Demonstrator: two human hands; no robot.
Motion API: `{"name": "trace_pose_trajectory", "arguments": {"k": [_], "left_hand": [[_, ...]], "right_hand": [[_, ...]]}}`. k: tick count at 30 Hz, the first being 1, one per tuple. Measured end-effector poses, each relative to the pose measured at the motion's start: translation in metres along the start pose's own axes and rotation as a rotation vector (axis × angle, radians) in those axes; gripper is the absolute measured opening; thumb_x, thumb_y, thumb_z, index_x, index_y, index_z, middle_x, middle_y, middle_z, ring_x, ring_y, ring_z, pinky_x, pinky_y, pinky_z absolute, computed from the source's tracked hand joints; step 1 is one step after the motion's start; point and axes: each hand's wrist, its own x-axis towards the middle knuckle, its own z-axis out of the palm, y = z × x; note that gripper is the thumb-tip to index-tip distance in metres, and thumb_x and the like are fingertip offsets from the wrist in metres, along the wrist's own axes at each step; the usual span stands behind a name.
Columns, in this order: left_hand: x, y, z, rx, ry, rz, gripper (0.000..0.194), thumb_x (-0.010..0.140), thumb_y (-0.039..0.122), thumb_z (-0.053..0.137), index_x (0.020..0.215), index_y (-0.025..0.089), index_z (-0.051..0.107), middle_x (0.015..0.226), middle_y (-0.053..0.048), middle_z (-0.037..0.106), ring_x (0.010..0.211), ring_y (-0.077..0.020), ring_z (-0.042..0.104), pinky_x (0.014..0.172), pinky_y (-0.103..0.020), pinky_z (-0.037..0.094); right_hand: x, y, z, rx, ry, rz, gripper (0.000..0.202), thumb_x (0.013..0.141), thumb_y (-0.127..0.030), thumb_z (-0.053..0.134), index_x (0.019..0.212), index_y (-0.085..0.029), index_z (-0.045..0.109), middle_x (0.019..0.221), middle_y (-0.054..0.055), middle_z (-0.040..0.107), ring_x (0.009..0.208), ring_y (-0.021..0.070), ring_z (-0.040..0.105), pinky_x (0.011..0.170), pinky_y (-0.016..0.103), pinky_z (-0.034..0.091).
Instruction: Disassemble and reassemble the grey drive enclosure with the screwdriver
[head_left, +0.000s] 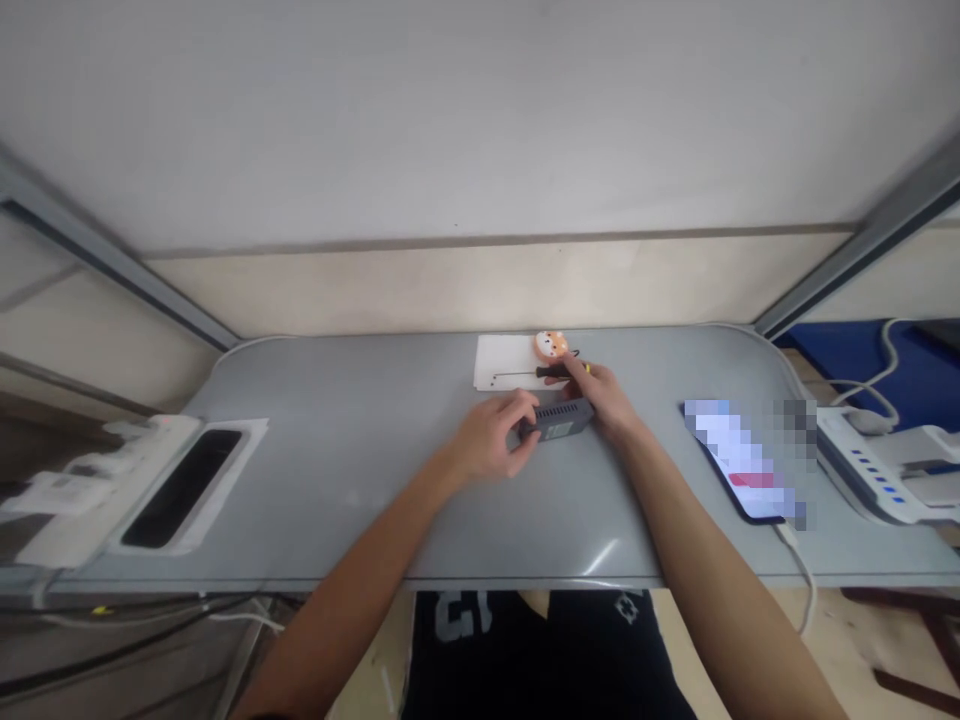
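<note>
My left hand (496, 436) is closed on the left end of a small dark grey box (564, 418) with a row of vent slots and a pale label, tilted above the desk. My right hand (600, 396) is closed round a screwdriver (551, 372) with a black and yellow handle. Its thin shaft points left over some white paper (510, 351). The same hand also seems to touch the box's right end. A few tiny dark specks, perhaps screws, lie on the paper near the screwdriver's tip. Behind my right hand sits a round orange and white animal-faced item (550, 346).
On the grey desk (360, 510), a dark phone (182, 488) lies on white paper at left, beside a white power strip (112, 490) with plugs. A lit phone (739, 465) on a cable lies at right, near another power strip (862, 470). Metal posts flank the back wall.
</note>
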Motion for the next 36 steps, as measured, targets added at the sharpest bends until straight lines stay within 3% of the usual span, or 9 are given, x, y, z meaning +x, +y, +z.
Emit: {"name": "trace_pose_trajectory", "arguments": {"k": [6, 14, 19, 23, 29, 32, 36], "left_hand": [[-0.003, -0.003, -0.002, -0.042, 0.025, -0.061, 0.015, 0.086, 0.017, 0.06, 0.095, 0.023, 0.049, 0.104, -0.006, 0.069, 0.079, -0.0168, 0.064, 0.075, -0.032, 0.053], [-0.003, -0.008, -0.003, -0.09, -0.021, -0.076, 0.014, 0.089, 0.017, 0.061, 0.097, 0.022, 0.052, 0.102, -0.004, 0.065, 0.081, -0.0159, 0.058, 0.078, -0.031, 0.049], [-0.003, -0.018, 0.005, -0.26, 0.043, -0.286, 0.011, 0.094, 0.027, 0.063, 0.1, 0.022, 0.056, 0.089, -0.001, 0.062, 0.077, -0.015, 0.057, 0.075, -0.029, 0.048], [-0.003, -0.03, 0.009, -0.327, 0.063, -0.404, 0.017, 0.098, 0.037, 0.061, 0.106, 0.023, 0.057, 0.09, 0.0, 0.061, 0.076, -0.0148, 0.057, 0.074, -0.028, 0.047], [-0.005, -0.038, 0.013, -0.217, 0.036, -0.509, 0.018, 0.104, 0.039, 0.051, 0.113, 0.023, 0.054, 0.085, 0.002, 0.059, 0.074, -0.0153, 0.057, 0.071, -0.028, 0.046], [-0.004, -0.037, 0.014, -0.161, 0.004, -0.515, 0.018, 0.105, 0.038, 0.05, 0.112, 0.023, 0.055, 0.085, 0.001, 0.062, 0.074, -0.016, 0.058, 0.071, -0.029, 0.046], [-0.002, -0.033, 0.013, -0.065, -0.056, -0.412, 0.014, 0.106, 0.031, 0.049, 0.106, 0.023, 0.061, 0.096, -0.002, 0.069, 0.086, -0.0186, 0.064, 0.08, -0.032, 0.049]], "right_hand": [[-0.004, -0.001, 0.005, -0.095, -0.058, -0.023, 0.055, 0.082, -0.07, 0.068, 0.1, -0.019, 0.078, 0.095, 0.009, 0.081, 0.059, 0.0136, 0.057, 0.054, 0.027, 0.041], [0.001, 0.004, 0.007, -0.06, 0.088, -0.11, 0.056, 0.086, -0.072, 0.062, 0.096, -0.019, 0.077, 0.083, 0.007, 0.078, 0.054, 0.0126, 0.052, 0.055, 0.029, 0.041], [0.008, 0.009, 0.001, 0.134, 0.254, -0.154, 0.056, 0.086, -0.071, 0.061, 0.094, -0.018, 0.076, 0.073, 0.003, 0.072, 0.049, 0.0102, 0.044, 0.048, 0.027, 0.031], [0.012, 0.011, -0.007, 0.234, 0.4, -0.171, 0.053, 0.086, -0.068, 0.062, 0.093, -0.017, 0.074, 0.069, 0.002, 0.069, 0.049, 0.01, 0.043, 0.049, 0.027, 0.03], [0.013, 0.011, -0.009, 0.239, 0.414, -0.157, 0.053, 0.085, -0.067, 0.062, 0.093, -0.016, 0.074, 0.069, 0.002, 0.069, 0.048, 0.0106, 0.043, 0.05, 0.029, 0.03], [0.011, 0.01, -0.006, 0.183, 0.405, -0.179, 0.052, 0.087, -0.067, 0.061, 0.09, -0.016, 0.074, 0.067, 0.003, 0.068, 0.05, 0.0113, 0.043, 0.051, 0.03, 0.031], [0.01, 0.008, -0.004, 0.161, 0.398, -0.205, 0.049, 0.089, -0.064, 0.059, 0.087, -0.017, 0.075, 0.066, 0.003, 0.067, 0.05, 0.0114, 0.042, 0.05, 0.03, 0.031]]}}
